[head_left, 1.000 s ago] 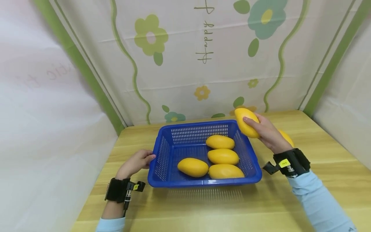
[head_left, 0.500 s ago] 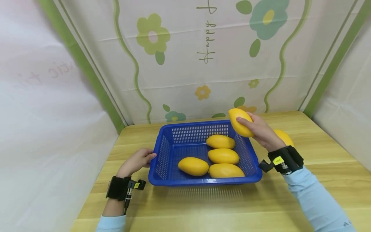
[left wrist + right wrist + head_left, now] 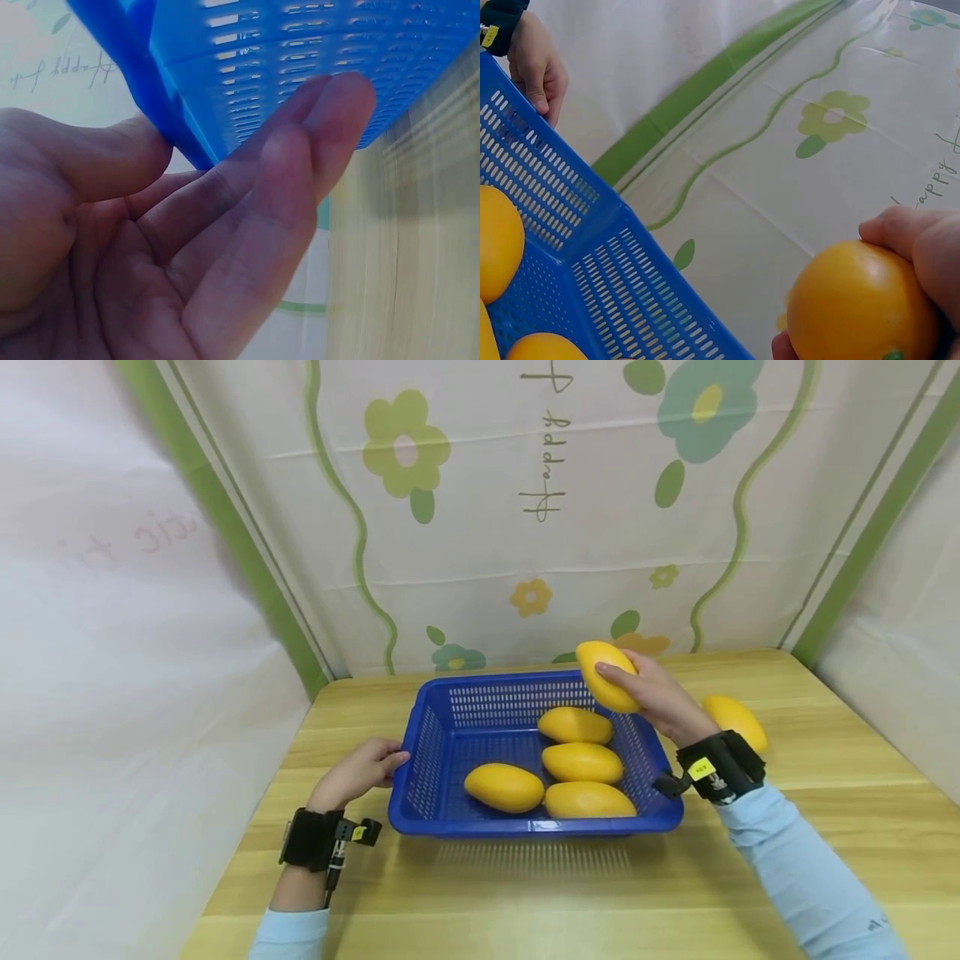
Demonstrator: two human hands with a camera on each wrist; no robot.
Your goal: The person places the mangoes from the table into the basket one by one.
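A yellow mango (image 3: pixel 606 677) is in my right hand (image 3: pixel 663 697), thumb across its near side, above the back right corner of a blue plastic basket (image 3: pixel 420 825). The right wrist view shows the same mango (image 3: pixel 859 300) between thumb and fingers. My left hand (image 3: pixel 360 772) pinches the basket's left rim; in the left wrist view the thumb lies on the rim and the fingers (image 3: pixel 285 176) reach under it along the slotted wall (image 3: pixel 300 45). Several mangoes lie in the basket, three stacked front to back on its right side and one mango (image 3: pixel 504 787) left of them.
Another mango (image 3: pixel 735 723) lies on the wooden table (image 3: pixel 840 843) right of the basket, partly behind my right wrist. A printed cloth (image 3: pixel 465 527) with flowers hangs behind the table. White cloth walls stand on both sides.
My right hand has moved left with the mango, from beyond the basket's right rim to over its back right corner. The left hand keeps its hold on the rim.
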